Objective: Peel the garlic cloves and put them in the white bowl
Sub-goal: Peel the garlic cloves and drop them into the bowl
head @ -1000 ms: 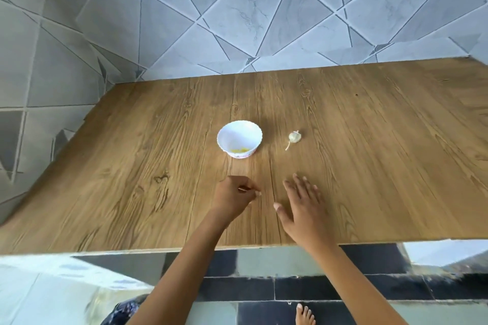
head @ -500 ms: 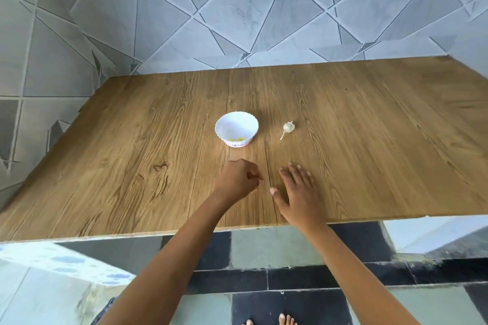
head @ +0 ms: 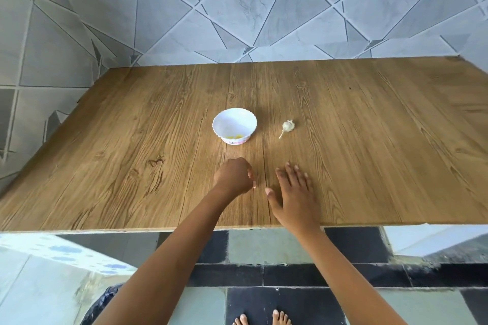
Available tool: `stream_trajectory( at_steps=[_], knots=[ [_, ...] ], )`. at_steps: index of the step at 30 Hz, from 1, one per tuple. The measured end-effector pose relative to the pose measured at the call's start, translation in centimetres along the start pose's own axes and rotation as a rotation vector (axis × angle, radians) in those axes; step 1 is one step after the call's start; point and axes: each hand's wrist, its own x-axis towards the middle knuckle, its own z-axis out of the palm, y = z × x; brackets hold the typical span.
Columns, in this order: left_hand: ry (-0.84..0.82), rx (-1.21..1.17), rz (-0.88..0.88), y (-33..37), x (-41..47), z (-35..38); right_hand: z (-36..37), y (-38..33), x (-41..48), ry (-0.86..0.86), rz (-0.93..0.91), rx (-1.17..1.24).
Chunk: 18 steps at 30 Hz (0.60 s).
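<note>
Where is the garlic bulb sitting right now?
In the head view, the garlic bulb lies on the wooden table just right of the white bowl, apart from it, beyond the right hand.

Worktop point(head: 132, 140): wood grain, set against a grey tiled wall point(head: 237, 8).
White bowl point(head: 232, 120): upright near the middle, scalloped rim, yellowish bits on its bottom.
Garlic point(head: 287, 125): 1 papery piece with a thin stem, lying right of the bowl, apart from it.
Left grip point(head: 233, 177): curled into a fist on the worktop, nearer than the bowl; whether it holds anything is hidden.
Right grip point(head: 294, 192): flat on the wood, fingers spread, just beside the left.
Floor point(head: 264, 245): dark and pale tiles, toes point(head: 281, 319) of 2 bare feet at the bottom edge.
</note>
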Motion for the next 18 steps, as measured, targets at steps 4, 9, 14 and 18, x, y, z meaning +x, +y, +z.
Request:
stream_trajectory(
  at_steps=[4,9,14,18],
  knots=[
    [0.066,0.069,0.008,0.3,-0.7,0.4,0.3,0.1,0.0,0.036,-0.009,0.004],
    [0.159,0.09,0.044,0.7,-1.9,0.9,0.2,0.3,0.0,0.018,-0.027,0.073],
    [-0.028,-0.63,0.005,-1.5,-2.4,-0.2,-1.5,0.1,0.1,0.023,-0.072,0.643],
    [-0.075,-1.003,-0.039,-1.8,-3.3,-0.5,-3.3,-1.8,1.0,-0.184,0.123,1.08]
  ],
)
